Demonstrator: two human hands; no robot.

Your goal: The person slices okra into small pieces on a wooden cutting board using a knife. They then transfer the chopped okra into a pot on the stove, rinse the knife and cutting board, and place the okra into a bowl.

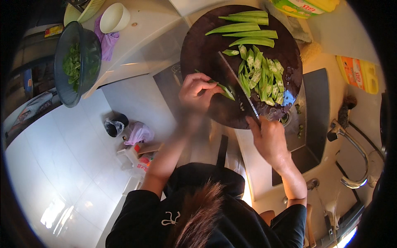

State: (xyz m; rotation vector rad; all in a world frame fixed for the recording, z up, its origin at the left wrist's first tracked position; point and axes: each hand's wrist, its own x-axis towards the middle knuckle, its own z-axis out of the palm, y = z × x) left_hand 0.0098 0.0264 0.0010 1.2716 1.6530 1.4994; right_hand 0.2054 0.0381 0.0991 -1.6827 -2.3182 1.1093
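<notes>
My right hand [270,141] grips the handle of a kitchen knife [238,81], whose blade is held over a round, dark cutting board [201,46]. To the left of the blade, my left hand [198,90] holds a piece of okra [227,91] between thumb and fingers. A pile of okra cut on the slant [262,74] lies on the board to the right of the blade. Several longer okra pods [242,28] lie side by side at the board's far edge.
A sink [316,114] with a curved metal faucet [361,152] is at the right. Yellow jugs [359,74] stand beyond it. At the left, a bowl of leafy greens [82,68] sits near a white bowl [114,18]. A small bin [119,122] stands low at the left.
</notes>
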